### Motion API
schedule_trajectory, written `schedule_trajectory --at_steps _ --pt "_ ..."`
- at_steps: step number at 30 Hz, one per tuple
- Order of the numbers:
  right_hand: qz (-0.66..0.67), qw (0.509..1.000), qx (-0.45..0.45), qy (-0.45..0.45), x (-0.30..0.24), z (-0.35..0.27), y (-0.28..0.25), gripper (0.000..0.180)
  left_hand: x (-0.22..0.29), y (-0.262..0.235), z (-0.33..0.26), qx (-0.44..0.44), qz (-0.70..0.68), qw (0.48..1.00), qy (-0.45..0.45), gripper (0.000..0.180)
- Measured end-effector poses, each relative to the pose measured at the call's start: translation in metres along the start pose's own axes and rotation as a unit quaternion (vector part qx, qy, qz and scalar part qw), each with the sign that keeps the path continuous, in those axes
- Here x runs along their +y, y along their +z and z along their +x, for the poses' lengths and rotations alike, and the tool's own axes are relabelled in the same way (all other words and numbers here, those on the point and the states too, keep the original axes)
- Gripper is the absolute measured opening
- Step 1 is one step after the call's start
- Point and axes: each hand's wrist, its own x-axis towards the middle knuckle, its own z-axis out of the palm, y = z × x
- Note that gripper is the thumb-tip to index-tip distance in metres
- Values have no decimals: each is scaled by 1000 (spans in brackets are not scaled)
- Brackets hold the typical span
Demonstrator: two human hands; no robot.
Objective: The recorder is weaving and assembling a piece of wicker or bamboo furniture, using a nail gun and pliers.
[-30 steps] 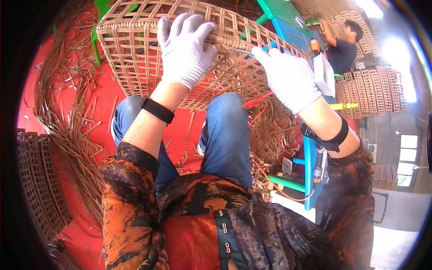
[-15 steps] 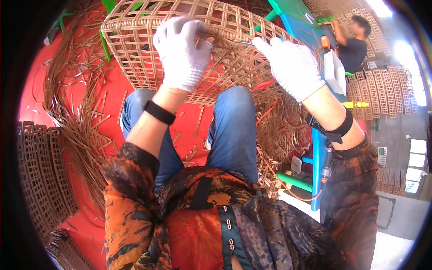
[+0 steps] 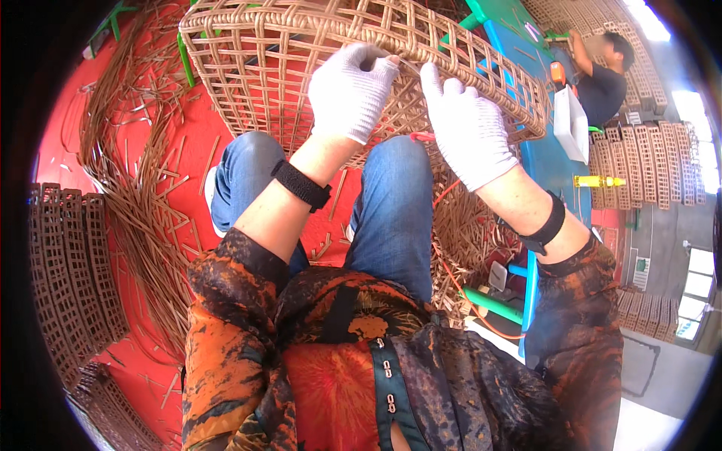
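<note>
Here is the big brown basket (image 3: 323, 25), with the person's knees (image 3: 395, 180) just behind it. The white-gloved left hand (image 3: 352, 98) curls by the basket's edge; I can't tell if it pinches anything. The white-gloved right hand (image 3: 466, 135) is near that edge, pointer finger straight, other fingers bent; I can't tell if it holds anything. Long brown strips (image 3: 147, 225) lie left of the basket. A blue table (image 3: 545, 177) stands right of it.
</note>
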Motion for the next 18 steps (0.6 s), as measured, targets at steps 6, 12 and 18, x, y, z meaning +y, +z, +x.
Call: schedule_trajectory --at_steps 6,12,18 --pt "61 997 44 14 -2 -2 12 47 -2 -23 43 131 318 861 373 47" --pt "70 994 51 68 -13 -1 22 45 5 -20 68 -51 503 812 292 64" --pt "198 979 28 45 20 -7 11 46 13 -16 76 -99 522 817 226 66"
